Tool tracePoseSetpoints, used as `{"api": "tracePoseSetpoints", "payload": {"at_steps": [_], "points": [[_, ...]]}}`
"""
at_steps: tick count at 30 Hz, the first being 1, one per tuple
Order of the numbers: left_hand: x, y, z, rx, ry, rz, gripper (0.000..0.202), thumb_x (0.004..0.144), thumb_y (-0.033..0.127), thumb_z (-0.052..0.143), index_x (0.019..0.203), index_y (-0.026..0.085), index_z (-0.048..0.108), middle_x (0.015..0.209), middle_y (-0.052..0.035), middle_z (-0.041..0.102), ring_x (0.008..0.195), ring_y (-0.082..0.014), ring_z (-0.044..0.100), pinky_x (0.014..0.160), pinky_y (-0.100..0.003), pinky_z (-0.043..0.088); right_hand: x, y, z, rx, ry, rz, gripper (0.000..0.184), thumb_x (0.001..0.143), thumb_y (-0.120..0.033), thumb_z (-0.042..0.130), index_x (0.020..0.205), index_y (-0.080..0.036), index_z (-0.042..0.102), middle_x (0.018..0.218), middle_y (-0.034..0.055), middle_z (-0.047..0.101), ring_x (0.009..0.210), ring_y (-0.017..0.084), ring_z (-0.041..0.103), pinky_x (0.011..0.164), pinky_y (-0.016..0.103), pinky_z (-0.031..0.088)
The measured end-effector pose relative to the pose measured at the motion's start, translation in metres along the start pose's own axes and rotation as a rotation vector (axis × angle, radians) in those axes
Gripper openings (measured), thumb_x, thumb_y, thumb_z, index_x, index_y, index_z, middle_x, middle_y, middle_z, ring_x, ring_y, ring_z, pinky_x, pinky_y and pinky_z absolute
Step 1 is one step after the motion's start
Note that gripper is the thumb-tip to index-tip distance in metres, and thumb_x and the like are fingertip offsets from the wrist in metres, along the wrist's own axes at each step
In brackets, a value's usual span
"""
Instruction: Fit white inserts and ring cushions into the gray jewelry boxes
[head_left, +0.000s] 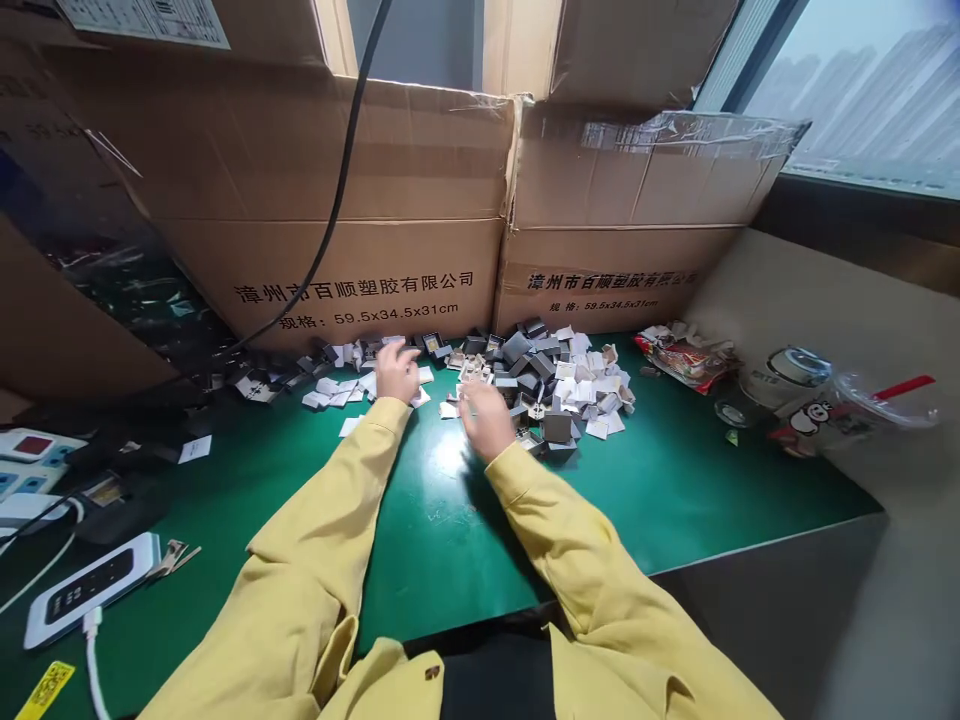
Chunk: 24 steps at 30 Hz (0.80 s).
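My left hand [397, 373] is over the green table, its fingers bent and apart, with nothing visible in them. Small white folded pieces [330, 390] lie just left of and below it. My right hand [489, 420] is at the left edge of a heap of small dark grey boxes [557, 426]. Its fingers are curled together close to some pale small pieces [475, 370]; whether it grips one is hidden. White paper-like pieces [592, 390] cover the right side of the heap.
Large cardboard boxes [360, 250] wall off the back. A black cable [349, 140] hangs down in front. On the right are a red snack packet [686, 360], a can [787, 375] and a plastic cup [832, 420]. A white device [94, 590] and power strip [34, 455] lie left.
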<state>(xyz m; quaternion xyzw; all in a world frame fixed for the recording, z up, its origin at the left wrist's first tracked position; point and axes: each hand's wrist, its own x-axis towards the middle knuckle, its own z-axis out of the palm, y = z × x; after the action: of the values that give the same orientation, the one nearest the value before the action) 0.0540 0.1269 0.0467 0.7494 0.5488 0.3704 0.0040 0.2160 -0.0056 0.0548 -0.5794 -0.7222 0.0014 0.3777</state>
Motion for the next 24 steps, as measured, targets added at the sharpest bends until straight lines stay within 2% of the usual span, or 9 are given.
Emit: {"api": "tracePoseSetpoints", "payload": {"at_steps": [2, 4, 7, 10, 13, 16, 19, 21, 24], "points": [[0.011, -0.025, -0.008, 0.041, 0.001, -0.098, 0.044, 0.077, 0.021, 0.048, 0.119, 0.012, 0.053, 0.132, -0.0177, 0.041, 0.126, -0.0328, 0.029, 0.102, -0.05, 0.026, -0.018, -0.017, 0.037, -0.068, -0.238, -0.012, 0.04, 0.086, -0.032, 0.044, 0.119, -0.012, 0.054, 0.134, 0.0111, 0.046, 0.129, 0.025, 0.033, 0.106, 0.041, 0.029], [0.022, -0.041, -0.01, 0.153, -0.194, -0.195, 0.064, 0.071, 0.025, 0.055, 0.132, 0.012, 0.038, 0.134, -0.0195, 0.037, 0.125, -0.0371, 0.028, 0.099, -0.054, 0.027, -0.031, -0.02, 0.059, -0.116, -0.384, -0.01, 0.043, 0.086, -0.031, 0.045, 0.126, -0.014, 0.048, 0.14, 0.0112, 0.038, 0.133, 0.027, 0.026, 0.107, 0.048, 0.022], [0.033, -0.052, -0.007, 0.166, -0.34, -0.193, 0.066, 0.066, 0.024, 0.061, 0.129, 0.011, 0.041, 0.126, -0.0217, 0.046, 0.116, -0.038, 0.041, 0.093, -0.053, 0.032, -0.037, -0.013, 0.066, -0.069, -0.436, -0.02, 0.038, 0.088, -0.031, 0.043, 0.124, -0.021, 0.05, 0.137, 0.0054, 0.044, 0.131, 0.025, 0.03, 0.107, 0.051, 0.019], [0.031, -0.053, -0.006, 0.156, -0.354, -0.163, 0.064, 0.065, 0.03, 0.064, 0.123, 0.012, 0.046, 0.123, -0.0202, 0.047, 0.116, -0.0357, 0.041, 0.096, -0.049, 0.031, -0.034, -0.007, 0.062, -0.008, -0.398, 0.012, 0.034, 0.086, -0.029, 0.045, 0.118, -0.024, 0.054, 0.132, 0.0028, 0.05, 0.129, 0.022, 0.034, 0.107, 0.048, 0.02], [0.017, -0.05, -0.016, 0.119, -0.281, -0.123, 0.071, 0.067, 0.034, 0.064, 0.13, 0.012, 0.039, 0.126, -0.0179, 0.045, 0.121, -0.0325, 0.038, 0.101, -0.044, 0.028, -0.032, -0.006, 0.06, 0.035, -0.369, 0.047, 0.03, 0.085, -0.026, 0.046, 0.113, -0.025, 0.058, 0.128, 0.0025, 0.053, 0.128, 0.02, 0.036, 0.107, 0.047, 0.02], [-0.008, -0.047, -0.033, -0.016, -0.101, -0.08, 0.078, 0.069, 0.033, 0.062, 0.136, 0.01, 0.029, 0.127, -0.0178, 0.042, 0.121, -0.0295, 0.038, 0.103, -0.038, 0.029, -0.03, -0.004, 0.062, 0.092, -0.341, 0.085, 0.026, 0.084, -0.022, 0.047, 0.105, -0.024, 0.062, 0.123, 0.0024, 0.057, 0.124, 0.019, 0.041, 0.106, 0.044, 0.023], [-0.036, -0.043, -0.049, -0.18, 0.08, -0.107, 0.072, 0.068, 0.03, 0.064, 0.132, 0.013, 0.037, 0.127, -0.0165, 0.038, 0.122, -0.0283, 0.038, 0.104, -0.036, 0.029, -0.03, 0.001, 0.064, 0.124, -0.32, 0.096, 0.024, 0.083, -0.021, 0.048, 0.101, -0.022, 0.064, 0.121, 0.0027, 0.059, 0.122, 0.019, 0.044, 0.105, 0.042, 0.025], [-0.054, -0.039, -0.053, -0.423, 0.138, -0.183, 0.07, 0.063, 0.027, 0.068, 0.128, 0.015, 0.044, 0.129, -0.0144, 0.037, 0.124, -0.0279, 0.038, 0.105, -0.036, 0.03, -0.031, 0.003, 0.065, 0.128, -0.321, 0.092, 0.024, 0.083, -0.021, 0.048, 0.1, -0.021, 0.065, 0.12, 0.0028, 0.06, 0.122, 0.019, 0.044, 0.105, 0.04, 0.026], [-0.076, -0.03, -0.046, -0.973, 0.059, -0.356, 0.066, 0.06, 0.03, 0.071, 0.121, 0.017, 0.05, 0.125, -0.012, 0.046, 0.121, -0.0264, 0.044, 0.102, -0.038, 0.036, -0.032, 0.004, 0.064, 0.12, -0.316, 0.102, 0.024, 0.082, -0.019, 0.048, 0.099, -0.02, 0.065, 0.12, 0.0028, 0.06, 0.121, 0.019, 0.043, 0.104, 0.037, 0.028]]}}
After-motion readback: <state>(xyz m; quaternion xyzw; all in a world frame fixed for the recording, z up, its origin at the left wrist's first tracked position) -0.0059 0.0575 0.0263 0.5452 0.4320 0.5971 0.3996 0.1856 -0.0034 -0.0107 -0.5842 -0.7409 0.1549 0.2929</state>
